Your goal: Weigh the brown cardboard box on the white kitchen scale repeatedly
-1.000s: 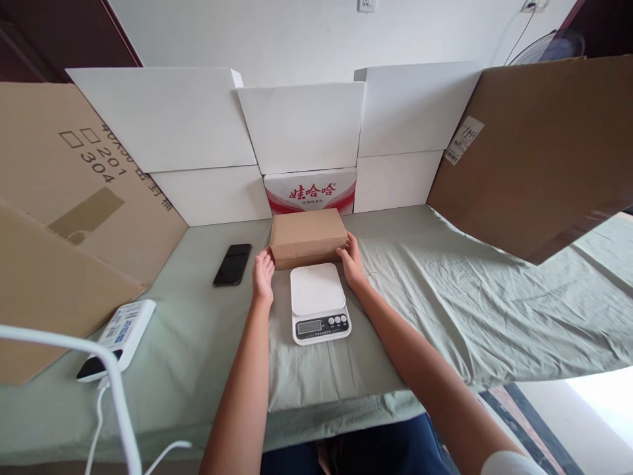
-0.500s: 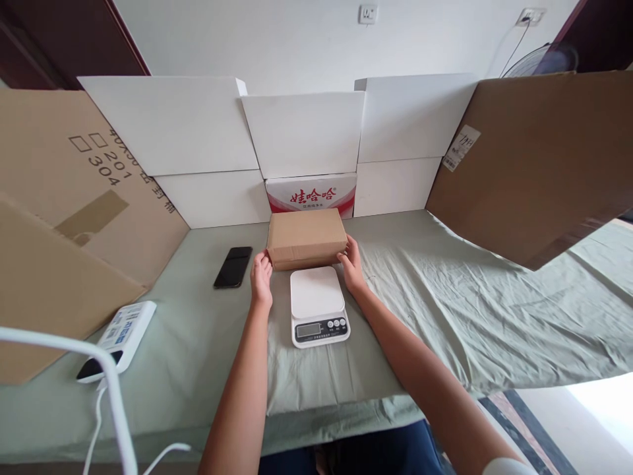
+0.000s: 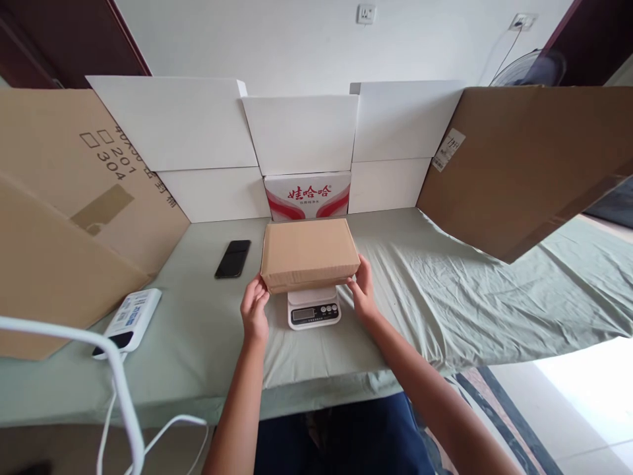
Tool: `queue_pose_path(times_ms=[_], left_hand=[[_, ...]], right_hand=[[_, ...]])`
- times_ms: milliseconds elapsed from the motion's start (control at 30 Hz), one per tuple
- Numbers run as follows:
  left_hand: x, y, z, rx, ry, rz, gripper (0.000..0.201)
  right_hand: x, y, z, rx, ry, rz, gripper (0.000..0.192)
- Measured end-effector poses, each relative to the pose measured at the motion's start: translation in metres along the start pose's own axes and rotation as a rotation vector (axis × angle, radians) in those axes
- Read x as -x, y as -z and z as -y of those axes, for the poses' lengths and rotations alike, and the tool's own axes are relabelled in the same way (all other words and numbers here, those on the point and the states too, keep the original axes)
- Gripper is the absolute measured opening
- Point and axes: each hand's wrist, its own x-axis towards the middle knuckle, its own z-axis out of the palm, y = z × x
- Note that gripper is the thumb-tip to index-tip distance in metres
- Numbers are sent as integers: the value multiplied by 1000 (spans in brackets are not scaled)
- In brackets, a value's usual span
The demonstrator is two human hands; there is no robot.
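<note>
A closed brown cardboard box (image 3: 310,249) is held between my two hands over a white digital kitchen scale (image 3: 314,315). My left hand (image 3: 255,305) grips the box's near left corner, and my right hand (image 3: 362,287) grips its near right corner. Most of the scale's weighing plate is hidden under the box; its display and buttons show in front. I cannot tell whether the box touches the plate.
A black phone (image 3: 233,258) lies to the left on the green cloth (image 3: 198,343). Beyond it are a white device (image 3: 129,323) with a cable and a large carton (image 3: 59,198). White panels (image 3: 301,132) and a red-and-white carton (image 3: 307,196) line the back. Another brown carton (image 3: 519,165) stands right.
Both hands have brought the cardboard box up and toward me, from behind the scale to over its plate. The view has shifted slightly.
</note>
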Motion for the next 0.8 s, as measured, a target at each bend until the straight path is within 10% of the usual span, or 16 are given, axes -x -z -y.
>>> queue_pose_path(times_ms=[800], left_hand=[[21,9,2,-69,64,79,67]], right_hand=[[14,3,2,15,-67,0,56]])
